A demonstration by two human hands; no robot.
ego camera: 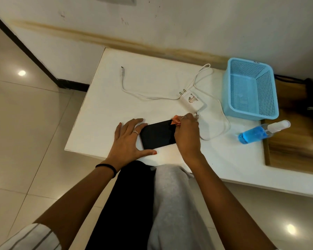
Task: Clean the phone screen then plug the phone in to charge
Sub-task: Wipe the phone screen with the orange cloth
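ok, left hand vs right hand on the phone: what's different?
The left hand lies flat with fingers spread, bracing the phone's left end against the white table; the right hand is curled, pinching an orange cloth on the phone's far right corner. The left hand holds nothing; the right hand holds the cloth. Both touch the phone.

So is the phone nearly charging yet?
Not yet. The right hand is wiping the phone with an orange cloth while the left hand steadies it. The cable end lies loose, and the charger sits unplugged on the table.
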